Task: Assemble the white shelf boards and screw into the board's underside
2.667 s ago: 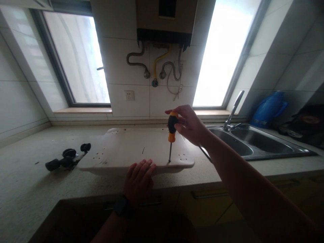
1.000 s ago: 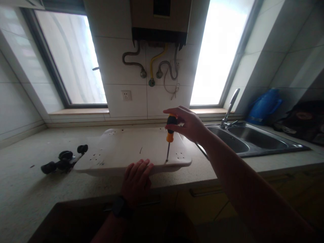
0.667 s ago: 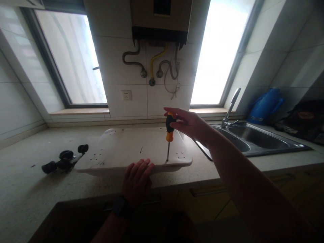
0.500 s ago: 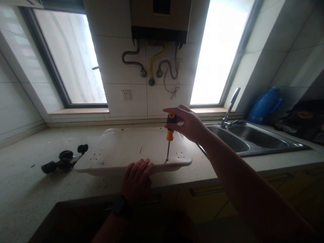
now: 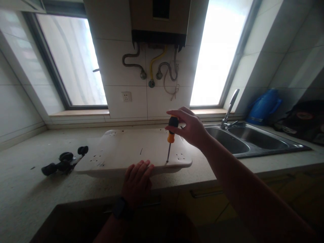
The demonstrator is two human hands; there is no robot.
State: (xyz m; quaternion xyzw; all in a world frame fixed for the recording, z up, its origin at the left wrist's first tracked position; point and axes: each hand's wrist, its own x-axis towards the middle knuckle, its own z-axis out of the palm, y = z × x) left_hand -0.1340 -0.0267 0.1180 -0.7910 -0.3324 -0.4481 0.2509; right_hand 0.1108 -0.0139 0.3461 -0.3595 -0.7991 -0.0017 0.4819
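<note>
My right hand (image 5: 188,126) grips the black-and-yellow handle of a screwdriver (image 5: 171,136), thumb and fingers around it. Its shaft leans slightly, with the tip at a screw or hole near the front edge of a white panel (image 5: 126,145), toward the right corner. The panel has rounded corners with groups of small holes, and a short dark mark in its middle. At the panel's front rim, my left hand (image 5: 138,179) holds on with its fingers bent over the top. That hand's thumb is hidden, and a dark watch sits on the wrist.
Several black caster wheels (image 5: 64,162) lie on the speckled countertop (image 5: 30,189) left of the panel. To the right is a double steel sink (image 5: 227,138) with a faucet (image 5: 230,108), then a blue jug (image 5: 264,106) and a dark bag (image 5: 301,118). Drawers (image 5: 205,202) sit below the counter edge.
The screwdriver's handle has turned, and my right hand has shifted slightly. Its tip stays at the same spot on the panel. My left hand has hardly moved.
</note>
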